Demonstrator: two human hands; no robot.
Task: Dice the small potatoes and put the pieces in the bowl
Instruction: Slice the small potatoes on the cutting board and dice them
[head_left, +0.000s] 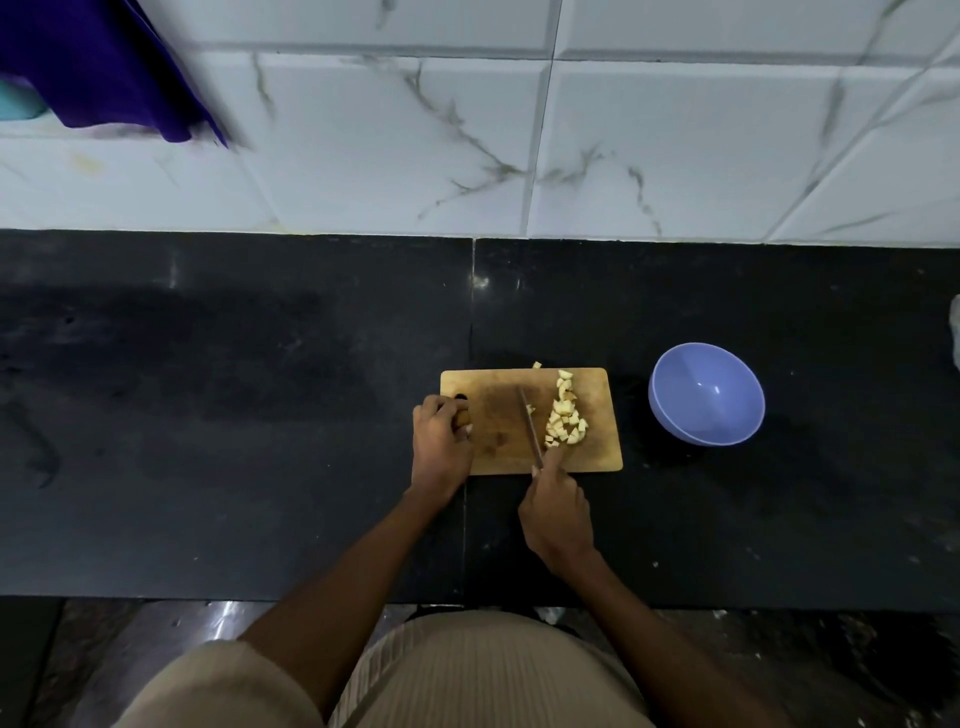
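1. Potato pieces (563, 423) lie in a pale heap on the right half of the wooden cutting board (493, 431), with one stray piece (536, 365) at the board's far edge.
2. Left hand (440, 441) curls round a small potato (462, 419) at the board's left end.
3. Right hand (557, 512) grips the knife (531, 426), its blade lying on the board just left of the heap.
4. Purple bowl (706, 393) sits on the black counter (234, 415), right of the board and apart from it.

Both hands reach forward: the left hand (440, 441) curled in a grip, the right hand (556, 512) likewise.
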